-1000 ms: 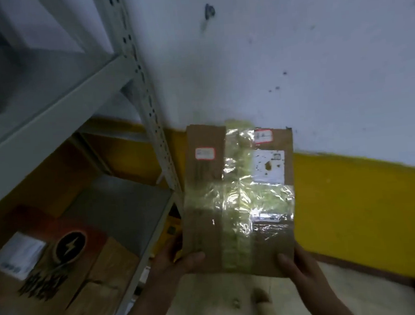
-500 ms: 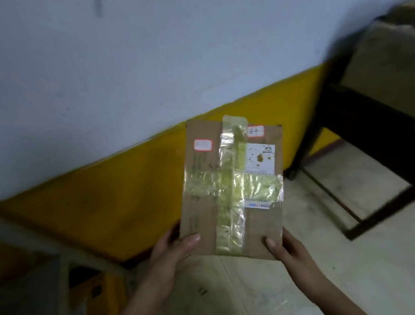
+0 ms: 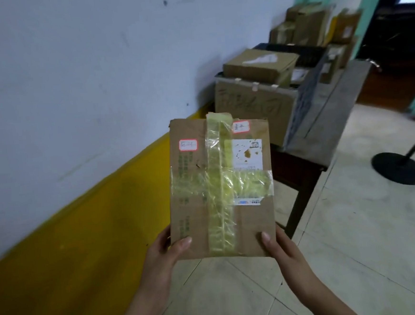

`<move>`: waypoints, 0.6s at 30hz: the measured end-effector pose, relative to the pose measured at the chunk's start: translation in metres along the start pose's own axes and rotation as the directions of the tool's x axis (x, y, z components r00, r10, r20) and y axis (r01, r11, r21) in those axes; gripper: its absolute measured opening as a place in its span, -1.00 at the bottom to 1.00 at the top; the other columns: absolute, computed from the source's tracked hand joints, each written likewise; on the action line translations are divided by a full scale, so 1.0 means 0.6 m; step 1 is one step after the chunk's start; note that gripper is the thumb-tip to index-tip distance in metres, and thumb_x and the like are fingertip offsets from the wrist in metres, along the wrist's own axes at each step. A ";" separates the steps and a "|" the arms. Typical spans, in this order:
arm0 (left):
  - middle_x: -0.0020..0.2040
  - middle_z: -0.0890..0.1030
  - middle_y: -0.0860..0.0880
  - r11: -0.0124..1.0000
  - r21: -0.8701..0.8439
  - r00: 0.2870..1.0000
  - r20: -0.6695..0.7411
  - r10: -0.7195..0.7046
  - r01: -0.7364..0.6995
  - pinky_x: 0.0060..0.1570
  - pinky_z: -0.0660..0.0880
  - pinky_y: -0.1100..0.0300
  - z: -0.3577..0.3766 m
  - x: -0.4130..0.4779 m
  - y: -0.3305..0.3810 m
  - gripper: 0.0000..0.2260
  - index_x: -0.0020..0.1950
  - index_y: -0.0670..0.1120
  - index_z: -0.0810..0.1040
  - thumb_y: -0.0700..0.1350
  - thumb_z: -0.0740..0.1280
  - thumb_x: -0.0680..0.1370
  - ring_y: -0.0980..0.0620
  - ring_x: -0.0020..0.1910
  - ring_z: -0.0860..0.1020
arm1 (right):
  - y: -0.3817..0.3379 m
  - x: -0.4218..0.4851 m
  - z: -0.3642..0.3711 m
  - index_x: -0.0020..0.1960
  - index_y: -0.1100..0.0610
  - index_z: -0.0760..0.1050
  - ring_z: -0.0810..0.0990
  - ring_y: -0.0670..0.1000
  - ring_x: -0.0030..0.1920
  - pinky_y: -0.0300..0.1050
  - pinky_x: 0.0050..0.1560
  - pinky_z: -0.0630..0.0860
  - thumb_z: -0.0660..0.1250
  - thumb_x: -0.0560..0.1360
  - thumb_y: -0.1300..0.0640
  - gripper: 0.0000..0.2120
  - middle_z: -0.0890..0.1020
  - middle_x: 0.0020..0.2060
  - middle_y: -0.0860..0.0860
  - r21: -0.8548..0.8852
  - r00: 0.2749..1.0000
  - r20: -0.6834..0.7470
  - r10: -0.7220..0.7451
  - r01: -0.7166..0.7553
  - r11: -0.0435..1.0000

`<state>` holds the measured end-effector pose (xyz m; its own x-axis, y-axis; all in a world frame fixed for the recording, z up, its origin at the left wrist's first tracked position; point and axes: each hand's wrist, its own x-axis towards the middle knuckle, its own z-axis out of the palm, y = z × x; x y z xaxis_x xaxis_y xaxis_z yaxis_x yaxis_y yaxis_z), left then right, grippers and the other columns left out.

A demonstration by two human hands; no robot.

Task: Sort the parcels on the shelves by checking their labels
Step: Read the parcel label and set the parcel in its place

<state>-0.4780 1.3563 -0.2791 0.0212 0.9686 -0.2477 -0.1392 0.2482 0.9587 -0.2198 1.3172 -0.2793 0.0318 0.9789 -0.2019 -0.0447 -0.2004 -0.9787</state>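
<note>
Your parcel [image 3: 198,222] upright at near centre, taped crosswise, your left hand [image 3: 164,256] gripping its lower left corner, your right hand [image 3: 282,249] gripping the lower right, boxes [image 3: 256,66] piled on the counter [image 3: 300,166] far right, white-and-yellow wall [image 3: 72,93] left.

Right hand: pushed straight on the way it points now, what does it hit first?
The parcel: the right hand already grips its lower right corner. Beyond that, likely the dark table stacked with cardboard boxes ahead, though depth is unclear.
</note>
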 end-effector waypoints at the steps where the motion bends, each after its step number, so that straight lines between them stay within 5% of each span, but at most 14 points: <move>1: 0.18 0.71 -0.06 1.000 -0.002 1.000 0.019 0.008 -0.008 0.08 0.58 0.01 0.008 0.019 0.010 -0.26 0.31 -0.01 0.60 0.14 0.64 0.16 -0.07 0.15 0.68 | -0.005 0.013 -0.005 0.38 -0.21 0.42 0.60 -0.31 0.15 -0.49 -0.04 0.51 0.27 0.45 -0.23 -0.50 0.64 0.16 -0.33 0.002 1.000 -0.008 -0.005 0.005 1.000; 6: 0.16 0.72 -0.06 0.998 0.012 0.994 0.090 0.061 -0.062 -0.10 0.65 0.19 0.035 0.132 0.065 -0.09 0.29 -0.06 0.60 0.28 0.67 0.02 -0.04 0.12 0.69 | -0.032 0.095 -0.018 0.45 -0.27 0.33 0.59 -0.22 0.24 -0.27 0.07 0.56 0.35 0.35 -0.36 -0.31 0.61 0.24 -0.28 -0.005 0.999 -0.018 -0.035 0.035 0.999; 11: 0.20 0.70 -0.01 0.996 0.004 0.981 0.173 0.084 -0.086 0.12 0.53 0.04 0.042 0.268 0.120 -0.19 0.22 0.07 0.66 0.33 0.66 0.03 -0.01 0.17 0.67 | -0.068 0.202 -0.007 0.47 -0.23 0.35 0.60 -0.10 0.28 -0.04 0.27 0.55 0.43 0.35 -0.34 -0.27 0.61 0.29 -0.15 -0.014 0.990 -0.118 -0.081 0.080 0.997; 18: 0.18 0.71 0.05 0.986 0.026 0.942 0.301 0.149 -0.164 0.28 0.48 -0.11 0.075 0.440 0.228 -0.35 0.14 0.22 0.69 0.41 0.58 0.10 0.02 0.17 0.67 | -0.148 0.333 0.001 0.45 -0.29 0.32 0.62 -0.16 0.21 -0.12 0.15 0.60 0.45 0.26 -0.40 -0.19 0.61 0.25 -0.22 -0.038 0.943 -0.289 -0.165 0.161 0.986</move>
<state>-0.4470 1.6465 -0.2073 0.2973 0.9536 -0.0482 -0.1155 0.0860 0.9896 -0.2099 1.5305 -0.2328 0.3264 0.9444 -0.0395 -0.0005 -0.0417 -0.9991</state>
